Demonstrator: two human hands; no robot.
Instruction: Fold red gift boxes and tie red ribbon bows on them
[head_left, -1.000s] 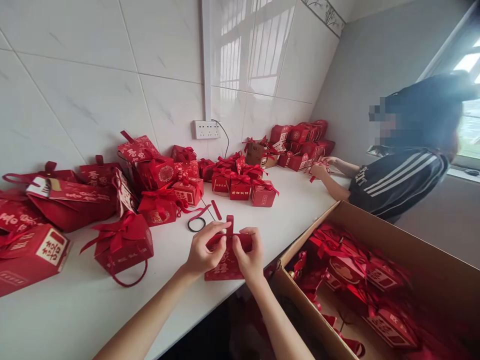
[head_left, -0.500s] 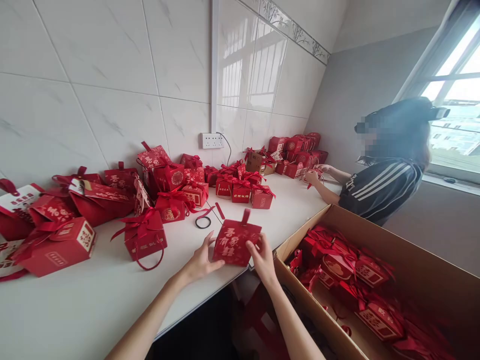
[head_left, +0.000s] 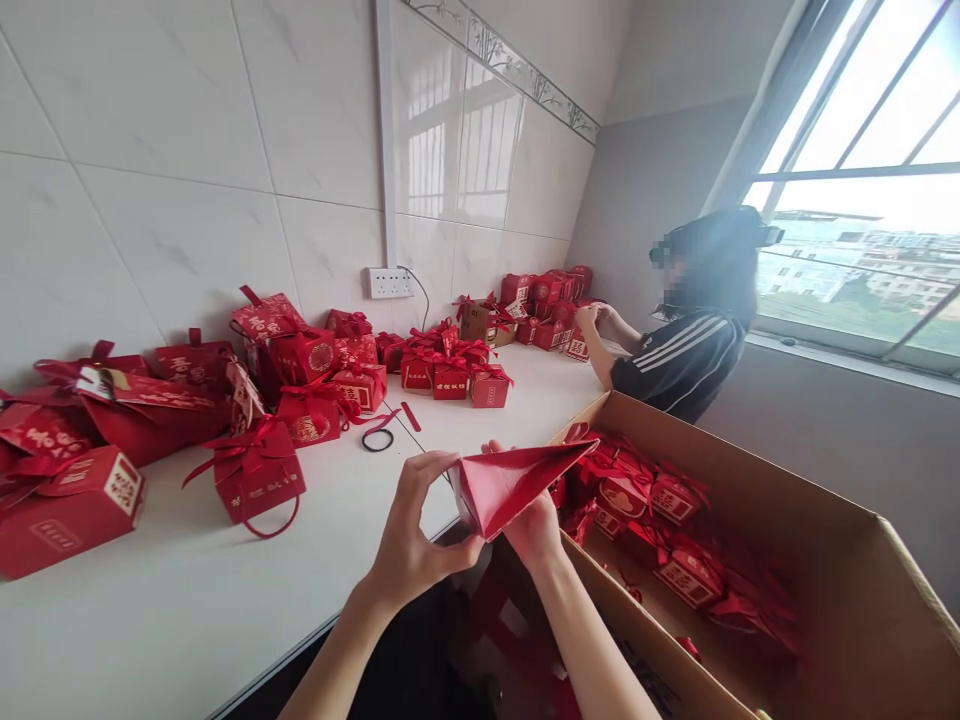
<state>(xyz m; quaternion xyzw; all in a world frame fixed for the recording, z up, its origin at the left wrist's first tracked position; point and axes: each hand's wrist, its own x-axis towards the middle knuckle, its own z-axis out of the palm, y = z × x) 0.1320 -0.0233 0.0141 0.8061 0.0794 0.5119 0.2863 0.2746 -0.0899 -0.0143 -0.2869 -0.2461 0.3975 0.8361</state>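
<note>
Both my hands hold a flat-folded red paper gift box (head_left: pixel 517 482) lifted off the white counter (head_left: pixel 187 610), tilted so its pointed end aims right over the cardboard carton. My left hand (head_left: pixel 416 535) pinches its left edge with curled fingers. My right hand (head_left: pixel 534 528) grips it from below and is mostly hidden behind the red paper. A red box with a ribbon bow and loop handle (head_left: pixel 257 475) stands on the counter to the left of my hands.
Several red gift boxes line the tiled wall (head_left: pixel 315 350). A black ring (head_left: pixel 377 439) lies on the counter. An open cardboard carton (head_left: pixel 750 520) holding red boxes sits at right. Another person in a striped dark top (head_left: pixel 682 350) handles boxes at the far corner by the window.
The red box was on the counter edge between my hands; now both hands have lifted it and tipped it flat toward the carton. The view has swung right toward the window.
</note>
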